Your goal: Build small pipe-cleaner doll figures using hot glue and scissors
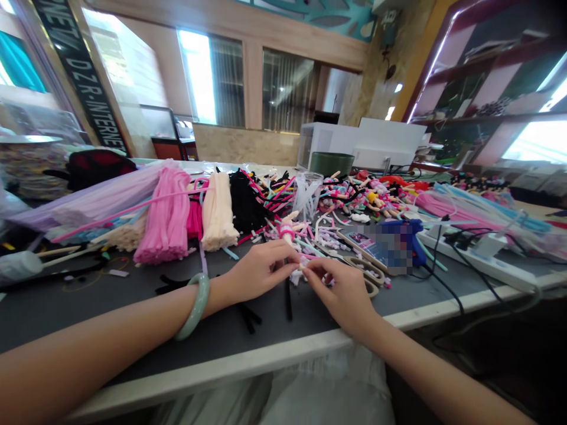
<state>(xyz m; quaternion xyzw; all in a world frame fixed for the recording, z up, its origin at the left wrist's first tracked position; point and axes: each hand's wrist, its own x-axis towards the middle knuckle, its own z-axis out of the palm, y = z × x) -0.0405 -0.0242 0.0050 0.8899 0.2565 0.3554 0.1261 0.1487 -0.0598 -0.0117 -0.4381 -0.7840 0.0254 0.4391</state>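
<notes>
My left hand (259, 268), with a pale green bangle (197, 307) on its wrist, pinches a small pink-and-cream pipe-cleaner figure (287, 229) over the front of the grey table. Its banded pink part sticks up past my fingers. Meeting it from the right, my right hand (343, 289) has thumb and forefinger closed on a tiny pale end of the same piece; the fingertips hide the exact grip. Just beyond my right hand lie scissors (375, 273) with beige handles. Small white and pink pipe-cleaner scraps (325, 239) are scattered behind both hands.
Bundles of pink (165, 218), cream (218, 212) and black pipe cleaners (248, 203) stand at the left back. A phone (363, 245), blue glue gun (416, 236) and cabled power strip (482, 260) are at right. Loose black pieces (250, 319) lie near the front edge.
</notes>
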